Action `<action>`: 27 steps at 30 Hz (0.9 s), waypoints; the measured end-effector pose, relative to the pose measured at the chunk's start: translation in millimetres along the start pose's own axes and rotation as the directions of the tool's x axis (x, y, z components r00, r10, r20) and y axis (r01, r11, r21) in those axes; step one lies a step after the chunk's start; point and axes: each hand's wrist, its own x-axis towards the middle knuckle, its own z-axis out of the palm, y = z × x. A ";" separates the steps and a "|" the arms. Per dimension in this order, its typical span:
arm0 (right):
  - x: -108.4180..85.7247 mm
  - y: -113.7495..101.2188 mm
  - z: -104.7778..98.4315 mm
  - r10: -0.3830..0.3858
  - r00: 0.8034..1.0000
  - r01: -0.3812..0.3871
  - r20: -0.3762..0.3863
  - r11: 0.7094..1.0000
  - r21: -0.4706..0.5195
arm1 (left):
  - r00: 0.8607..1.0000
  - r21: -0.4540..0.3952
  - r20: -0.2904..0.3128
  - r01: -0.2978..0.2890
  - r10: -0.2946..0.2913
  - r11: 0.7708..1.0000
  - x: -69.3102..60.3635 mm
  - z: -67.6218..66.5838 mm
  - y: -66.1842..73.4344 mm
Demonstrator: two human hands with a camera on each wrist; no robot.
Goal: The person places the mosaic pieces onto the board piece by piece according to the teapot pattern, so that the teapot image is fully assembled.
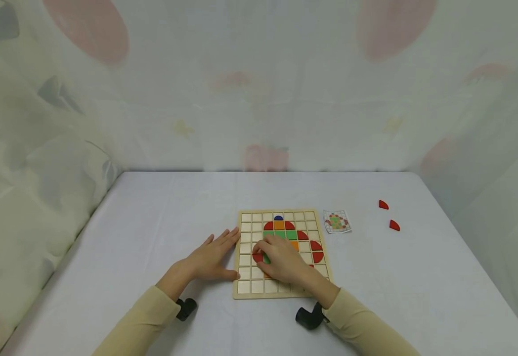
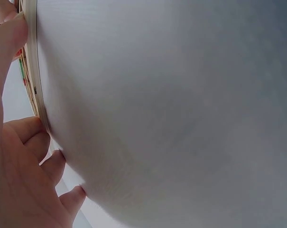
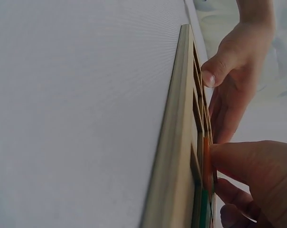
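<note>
A square wooden grid board [image 1: 245, 287] lies on the table with red, green, orange and blue flat pieces in its cells. My left hand [image 1: 212, 257] has its fingers spread along the board's left edge, thumb and fingertips touching the frame, also seen in the left wrist view. My right hand [image 1: 283, 259] reaches over the board's middle with bent fingers and holds a red quarter-circle piece [image 1: 257, 258] on the left side between fingertips and thumb. In the right wrist view, the thumb lies by an orange piece [image 3: 207, 164]. The right hand hides several cells.
Right of the board lies a small pattern card [image 1: 337, 222] with a coloured grid picture. Two loose red quarter-circle pieces [image 1: 383, 204] lie farther right on the white tabletop [image 1: 188, 198]. Patterned cloth walls [image 1: 259, 99] stand around the back and sides.
</note>
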 end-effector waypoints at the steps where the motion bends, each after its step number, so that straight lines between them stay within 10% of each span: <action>1: -0.1 0.0 0.0 0.000 1.000 0.000 0.000 1.000 -0.001 | 1.000 -0.001 0.000 -0.001 0.001 1.000 0.0 0.0 -0.1; 27: -0.2 1.7 0.9 0.005 1.000 -0.006 0.018 1.000 0.007 | 1.000 -0.018 0.001 -0.003 0.003 1.000 -1.3 -3.1 1.9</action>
